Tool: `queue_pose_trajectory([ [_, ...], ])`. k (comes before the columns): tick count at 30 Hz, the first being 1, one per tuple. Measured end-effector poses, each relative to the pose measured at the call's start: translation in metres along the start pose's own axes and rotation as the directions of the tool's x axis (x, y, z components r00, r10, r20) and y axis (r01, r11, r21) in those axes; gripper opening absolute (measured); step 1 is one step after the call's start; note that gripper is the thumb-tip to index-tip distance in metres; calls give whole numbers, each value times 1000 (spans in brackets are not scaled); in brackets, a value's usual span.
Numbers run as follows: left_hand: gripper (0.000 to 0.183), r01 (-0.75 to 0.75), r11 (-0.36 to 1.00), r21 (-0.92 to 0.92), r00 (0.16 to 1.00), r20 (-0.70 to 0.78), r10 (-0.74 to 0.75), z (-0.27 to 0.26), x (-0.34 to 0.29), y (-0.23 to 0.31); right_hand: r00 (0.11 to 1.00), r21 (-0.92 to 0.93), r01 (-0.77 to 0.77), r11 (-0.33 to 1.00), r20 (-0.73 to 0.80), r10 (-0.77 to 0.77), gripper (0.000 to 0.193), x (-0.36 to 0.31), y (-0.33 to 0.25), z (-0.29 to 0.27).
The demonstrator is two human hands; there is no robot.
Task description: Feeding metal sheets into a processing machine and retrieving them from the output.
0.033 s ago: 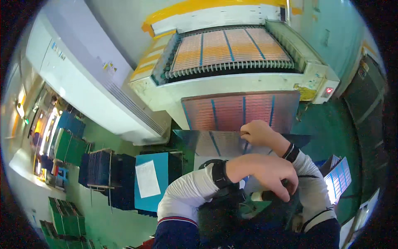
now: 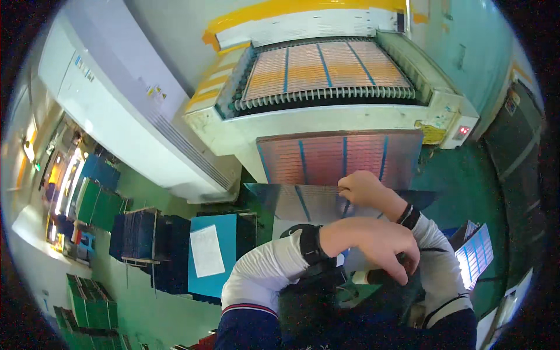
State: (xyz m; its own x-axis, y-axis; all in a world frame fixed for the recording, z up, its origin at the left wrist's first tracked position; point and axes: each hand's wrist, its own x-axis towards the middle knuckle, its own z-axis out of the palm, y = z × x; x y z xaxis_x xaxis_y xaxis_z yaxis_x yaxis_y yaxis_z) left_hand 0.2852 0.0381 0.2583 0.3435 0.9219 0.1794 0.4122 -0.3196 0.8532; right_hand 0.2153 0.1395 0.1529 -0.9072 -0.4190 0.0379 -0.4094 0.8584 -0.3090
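A: Where is the panel right now?

B: The copper-coloured panel [image 2: 341,158], thin and ruled with blue lines, hangs off the front lip of the cream conveyor machine [image 2: 350,119], tilted down toward the person. A second one like it [image 2: 326,67] lies flat on the machine's rollers further back.

A: And the hands?

B: The right hand [image 2: 364,189] is closed on the panel's lower edge, fingers curled over it near the middle. The left hand [image 2: 373,242] crosses in front of the body, below the panel, fingers bent downward over something dark; I cannot tell whether it grips anything.

A: How would that sheet behave?

B: I'd judge it light but broad and thin, so it likely flexes and sags if held at one point. The surface looks smooth and finely patterned, probably easy to mark, and the edges may be sharp. Taking it by two opposite edges would keep it flat.

A: Anything else around?

B: A glossy grey sheet [image 2: 291,201] lies under the panel, and stacks of dark boards [image 2: 146,233] stand on the green floor to the left.
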Motion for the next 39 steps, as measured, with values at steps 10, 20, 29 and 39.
queue_pose_trajectory([
  [10, 36, 64, 997, -34, 979, 196, -56, 5, 7, -1, 907, 291, -127, 948, -353, 230, 31, -44, 22, -84],
  [20, 37, 58, 998, -35, 969, 242, -48, 8, 16, -1, 686, 816, 576, -39, -457, 566, 26, -45, 17, -116],
  [29, 41, 36, 999, -41, 963, 269, -24, 19, 16, -9, 842, 904, 277, -327, -65, 535, 21, -52, -6, -32],
  [39, 41, 21, 999, -38, 946, 323, -8, 20, 16, -9, 850, 872, 150, -467, 128, 512, 15, -50, -6, 7],
])
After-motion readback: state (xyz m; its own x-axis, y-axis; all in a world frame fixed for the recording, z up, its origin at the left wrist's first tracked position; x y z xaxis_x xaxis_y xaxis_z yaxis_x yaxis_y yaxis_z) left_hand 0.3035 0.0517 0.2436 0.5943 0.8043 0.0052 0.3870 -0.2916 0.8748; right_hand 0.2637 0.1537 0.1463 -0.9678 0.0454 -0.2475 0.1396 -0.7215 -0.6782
